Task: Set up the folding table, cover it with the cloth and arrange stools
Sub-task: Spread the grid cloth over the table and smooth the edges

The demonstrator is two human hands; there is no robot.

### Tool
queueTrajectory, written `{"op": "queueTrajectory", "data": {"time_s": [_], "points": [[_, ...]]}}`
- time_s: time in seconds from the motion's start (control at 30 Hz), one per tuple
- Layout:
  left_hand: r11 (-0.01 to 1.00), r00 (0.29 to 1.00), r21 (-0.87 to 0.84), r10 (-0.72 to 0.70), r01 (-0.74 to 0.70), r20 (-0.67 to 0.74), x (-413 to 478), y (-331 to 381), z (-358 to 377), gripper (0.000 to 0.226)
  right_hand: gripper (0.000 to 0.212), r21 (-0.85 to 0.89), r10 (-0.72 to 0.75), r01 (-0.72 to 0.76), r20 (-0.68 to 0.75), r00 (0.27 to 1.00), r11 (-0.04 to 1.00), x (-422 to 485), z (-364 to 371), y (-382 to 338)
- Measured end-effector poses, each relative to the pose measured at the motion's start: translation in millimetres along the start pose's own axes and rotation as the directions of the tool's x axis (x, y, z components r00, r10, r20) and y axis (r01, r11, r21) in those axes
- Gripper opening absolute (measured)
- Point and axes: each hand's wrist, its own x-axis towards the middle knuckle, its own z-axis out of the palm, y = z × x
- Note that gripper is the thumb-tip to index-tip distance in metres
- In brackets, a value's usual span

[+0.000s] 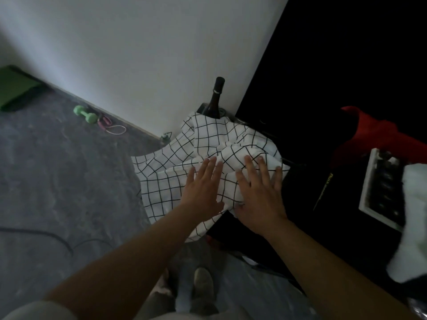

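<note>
A white cloth with a thin black grid lies crumpled in a heap beside a black surface, one part hanging down toward the grey floor. My left hand lies flat on the cloth with fingers spread. Just to its right, my right hand rests on the bunched part, fingers apart, palm down. Neither hand grips anything. No folding table or stools are in view.
A dark bottle stands behind the cloth against the white wall. A black surface on the right carries a red item, a white-framed tray and a white cloth. A green dumbbell and a black cable lie on the floor.
</note>
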Motion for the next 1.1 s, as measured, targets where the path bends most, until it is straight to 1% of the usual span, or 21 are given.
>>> {"op": "queueTrajectory", "data": {"time_s": [0.03, 0.07, 0.13, 0.17, 0.2, 0.23, 0.27, 0.3, 0.37, 0.43, 0.53, 0.6, 0.63, 0.73, 0.83, 0.9, 0.97, 1.1], "points": [[0.999, 0.999, -0.001, 0.041, -0.041, 0.003, 2.4, -0.6, -1.4, 0.122, 0.083, 0.046, 0.012, -0.009, -0.052, 0.999, 0.999, -1.7, -3.2, -2.4], [0.996, 0.996, 0.0, 0.088, -0.088, 0.009, 4.5, -1.2, -3.4, 0.125, 0.077, 0.104, 0.058, -0.046, -0.118, 0.991, 0.994, -0.9, -8.0, -3.8], [0.985, 0.985, 0.01, 0.17, -0.171, 0.027, 8.4, -2.5, -8.8, 0.13, 0.07, 0.194, 0.227, -0.185, -0.223, 0.948, 0.963, 8.2, -18.3, -1.2], [0.981, 0.98, 0.012, 0.195, -0.195, 0.033, 10.2, -3.0, -11.8, 0.133, 0.07, 0.216, 0.313, -0.266, -0.222, 0.924, 0.939, 15.4, -22.9, 3.6], [0.977, 0.976, 0.011, 0.213, -0.213, 0.039, 11.9, -3.6, -14.9, 0.135, 0.073, 0.225, 0.383, -0.343, -0.17, 0.908, 0.912, 23.1, -26.3, 9.6], [0.973, 0.972, 0.007, 0.229, -0.23, 0.045, 13.2, -4.0, -18.1, 0.138, 0.077, 0.224, 0.434, -0.407, -0.088, 0.896, 0.885, 30.4, -27.6, 15.8], [0.969, 0.967, 0.002, 0.248, -0.248, 0.054, 14.0, -4.7, -21.0, 0.14, 0.08, 0.217, 0.465, -0.454, -0.004, 0.885, 0.864, 36.7, -26.7, 21.1], [0.963, 0.961, -0.006, 0.269, -0.269, 0.066, 13.9, -5.6, -23.2, 0.142, 0.078, 0.207, 0.483, -0.485, 0.064, 0.873, 0.85, 40.9, -24.0, 25.2], [0.956, 0.951, -0.028, 0.295, -0.294, 0.092, 11.9, -7.3, -27.6, 0.143, 0.062, 0.195, 0.492, -0.509, 0.13, 0.861, 0.839, 44.2, -17.2, 29.6], [0.956, 0.954, -0.074, 0.29, -0.285, 0.073, 9.0, -9.3, -33.0, 0.137, 0.047, 0.198, 0.484, -0.5, 0.129, 0.866, 0.843, 42.2, -10.6, 28.7], [0.968, 0.977, -0.131, 0.215, -0.215, -0.015, 6.1, -9.6, -42.7, 0.109, 0.037, 0.269, 0.461, -0.467, 0.09, 0.883, 0.842, 33.6, -5.5, 22.0], [0.981, 0.987, -0.121, 0.147, -0.154, -0.066, 5.1, -7.7, -48.6, 0.092, 0.036, 0.329, 0.434, -0.428, 0.057, 0.899, 0.842, 26.4, -5.2, 18.8], [0.986, 0.99, -0.11, 0.116, -0.125, -0.081, 4.1, -6.7, -51.4, 0.088, 0.036, 0.352, 0.419, -0.403, 0.031, 0.907, 0.845, 23.1, -6.3, 17.4], [0.992, 0.99, -0.086, 0.082, -0.092, -0.111, -1.6, -3.8, -59.5, 0.086, 0.038, 0.405, 0.356, -0.288, -0.101, 0.929, 0.868, 14.5, -14.8, 13.1], [0.99, 0.981, -0.09, 0.087, -0.104, -0.175, -13.1, -0.6, -69.1, 0.088, 0.033, 0.433, 0.301, -0.173, -0.247, 0.921, 0.884, 8.6, -32.6, 4.5], [0.987, 0.969, -0.121, 0.078, -0.109, -0.234, -23.5, 1.3, -77.0, 0.086, 0.032, 0.464, 0.235, -0.063, -0.322, 0.917, 0.884, 5.5, -44.9, -3.2], [0.984, 0.958, -0.146, 0.056, -0.101, -0.282, -37.0, 0.9, -84.8, 0.084, 0.032, 0.496, 0.138, 0.071, -0.373, 0.918, 0.865, 2.3, -56.2, -11.8], [0.985, 0.925, -0.17, -0.047, -0.019, -0.378, -80.0, -4.5, -96.9, 0.08, 0.03, 0.472, -0.018, 0.285, -0.494, 0.869, 0.834, -4.9, -78.5, -33.3]]}}
